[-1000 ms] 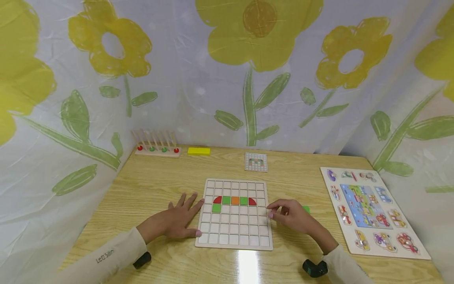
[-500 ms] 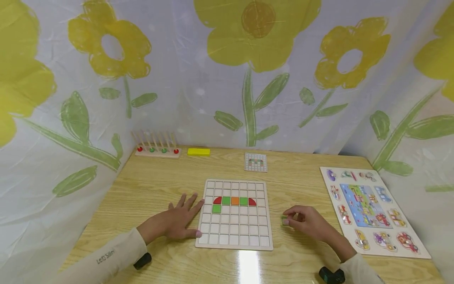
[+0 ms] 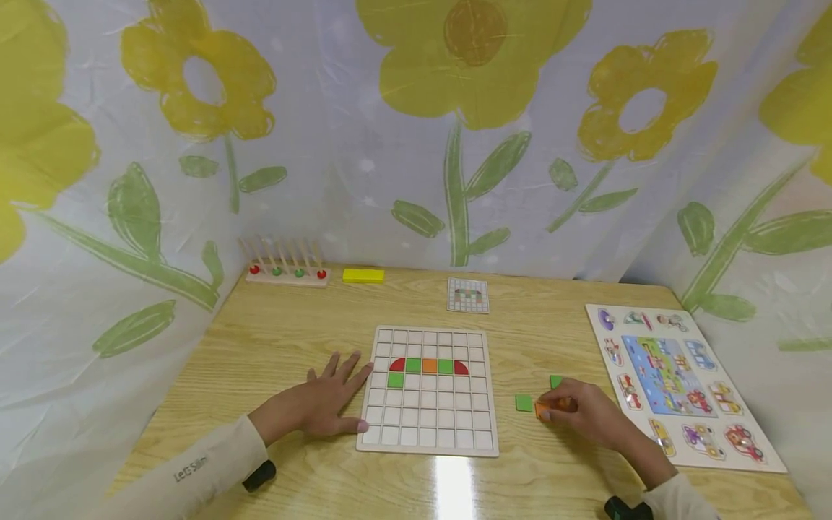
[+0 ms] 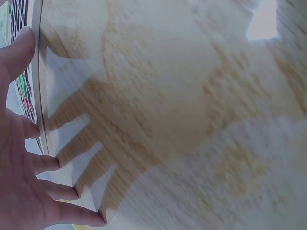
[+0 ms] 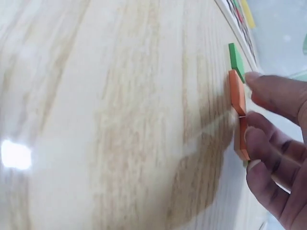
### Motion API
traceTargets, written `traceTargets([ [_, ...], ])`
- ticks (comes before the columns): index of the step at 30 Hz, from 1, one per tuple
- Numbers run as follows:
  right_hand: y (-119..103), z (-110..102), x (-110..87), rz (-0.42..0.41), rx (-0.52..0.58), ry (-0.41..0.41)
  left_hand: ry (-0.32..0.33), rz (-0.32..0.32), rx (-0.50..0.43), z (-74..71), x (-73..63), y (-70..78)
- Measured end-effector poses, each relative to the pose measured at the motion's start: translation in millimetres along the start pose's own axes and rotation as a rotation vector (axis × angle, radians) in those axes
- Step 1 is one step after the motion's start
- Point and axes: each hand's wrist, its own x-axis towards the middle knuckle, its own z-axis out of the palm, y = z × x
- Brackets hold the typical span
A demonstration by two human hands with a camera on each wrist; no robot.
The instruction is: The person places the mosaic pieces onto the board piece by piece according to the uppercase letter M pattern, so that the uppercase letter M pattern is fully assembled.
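A wooden grid board (image 3: pixel 430 419) lies mid-table, holding red quarter-round pieces, green squares and an orange square. My left hand (image 3: pixel 325 401) rests at its left side, fingers spread, thumb on the frame; the left wrist view shows the palm (image 4: pixel 29 182) and the board's edge. To the right of the board, my right hand (image 3: pixel 585 412) pinches an orange square tile (image 5: pixel 237 93) at the table, thumb at one end and fingertips at the other. Another orange tile (image 5: pixel 242 139) lies under the fingers, and a green tile (image 3: pixel 523 402) sits just left of them.
Behind the hand is another green tile (image 3: pixel 555 380). A picture puzzle board (image 3: pixel 650 433) occupies the right side. At the back are a small pattern card (image 3: pixel 468 296), a yellow box (image 3: pixel 363 276) and a peg stand (image 3: pixel 288 279) with beads. Fabric walls border the table.
My right hand has moved right, away from the board's edge, past the green tile to the orange tiles, which now show. The left hand and the pieces on the board stay put.
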Motion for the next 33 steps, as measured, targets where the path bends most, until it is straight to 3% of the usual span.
traceTargets([
  [14, -4.8, 7.9, -1.5, -0.016, -0.072, 0.034, 0.018, -0.002, -0.005, 4.7, 1.3, -3.5],
  [28, -6.9, 7.5, -0.8, -0.007, -0.07, -0.007, 0.009, -0.004, -0.004, 2.2, -1.6, -0.9],
  [33, -6.6, 6.4, 0.0, -0.058, -0.059, -0.033, 0.013, 0.01, -0.002, 0.5, -1.7, -0.2],
])
